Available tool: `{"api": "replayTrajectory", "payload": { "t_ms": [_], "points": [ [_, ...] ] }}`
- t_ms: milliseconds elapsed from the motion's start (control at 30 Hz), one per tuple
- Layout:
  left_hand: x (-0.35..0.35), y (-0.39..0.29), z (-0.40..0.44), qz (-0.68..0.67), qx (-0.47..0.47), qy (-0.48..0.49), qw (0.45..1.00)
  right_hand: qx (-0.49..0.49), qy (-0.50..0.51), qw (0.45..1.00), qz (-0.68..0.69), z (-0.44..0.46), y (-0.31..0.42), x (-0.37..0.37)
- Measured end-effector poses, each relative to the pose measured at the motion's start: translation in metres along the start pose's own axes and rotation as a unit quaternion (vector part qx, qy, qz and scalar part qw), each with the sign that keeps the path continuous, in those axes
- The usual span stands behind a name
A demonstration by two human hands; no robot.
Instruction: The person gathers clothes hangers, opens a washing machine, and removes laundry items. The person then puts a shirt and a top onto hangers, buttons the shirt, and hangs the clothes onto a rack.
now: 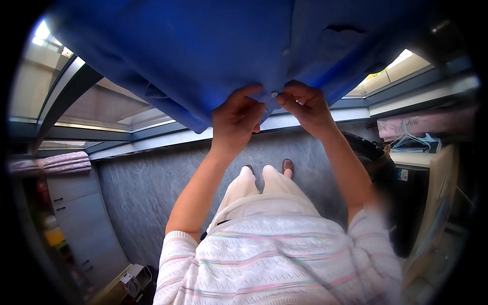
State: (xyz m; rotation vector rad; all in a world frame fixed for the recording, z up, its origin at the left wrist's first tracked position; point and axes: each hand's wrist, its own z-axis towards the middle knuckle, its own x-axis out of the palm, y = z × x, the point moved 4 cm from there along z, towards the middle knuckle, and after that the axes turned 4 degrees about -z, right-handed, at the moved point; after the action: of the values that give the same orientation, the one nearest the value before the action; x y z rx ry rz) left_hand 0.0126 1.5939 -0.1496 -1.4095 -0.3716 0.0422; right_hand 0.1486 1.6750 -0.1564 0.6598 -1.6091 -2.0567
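A blue shirt hangs in front of me and fills the top of the head view, its front placket running down the middle. A small pale button shows near the lower end of that placket. My left hand is closed on the cloth just left of the button, fingers curled and pinching. On the other side, my right hand pinches the placket edge right beside the button with thumb and forefinger. What lies between the fingertips is partly hidden. A dark slit, perhaps a pocket opening, sits higher up at the right.
Behind the shirt run windows with a pale sill. At left stand grey cabinets and a tied patterned curtain. To the right are light-blue hangers on a ledge and a black appliance. Grey marbled floor lies below.
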Motion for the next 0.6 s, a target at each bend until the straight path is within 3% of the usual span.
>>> {"api": "replayTrajectory", "payload": {
  "t_ms": [100, 200, 300, 400, 600],
  "points": [
    [0.001, 0.011, 0.005, 0.052, -0.039, 0.008, 0.998, -0.019, 0.007, 0.998, -0.051, -0.001, 0.003, -0.001],
    [-0.009, 0.02, 0.008, -0.065, -0.062, 0.006, 0.996, -0.017, -0.038, 0.993, -0.111, -0.002, -0.014, -0.013],
    [-0.015, 0.022, 0.003, -0.096, -0.091, 0.031, 0.991, 0.07, -0.027, 0.991, -0.114, -0.017, -0.016, -0.013],
    [-0.018, 0.03, -0.002, -0.117, -0.126, 0.039, 0.984, 0.083, 0.002, 0.996, 0.008, -0.024, -0.013, 0.006],
    [-0.015, 0.029, -0.009, -0.098, -0.133, 0.05, 0.985, 0.12, 0.056, 0.989, 0.069, -0.022, -0.021, 0.023]
  ]
}}
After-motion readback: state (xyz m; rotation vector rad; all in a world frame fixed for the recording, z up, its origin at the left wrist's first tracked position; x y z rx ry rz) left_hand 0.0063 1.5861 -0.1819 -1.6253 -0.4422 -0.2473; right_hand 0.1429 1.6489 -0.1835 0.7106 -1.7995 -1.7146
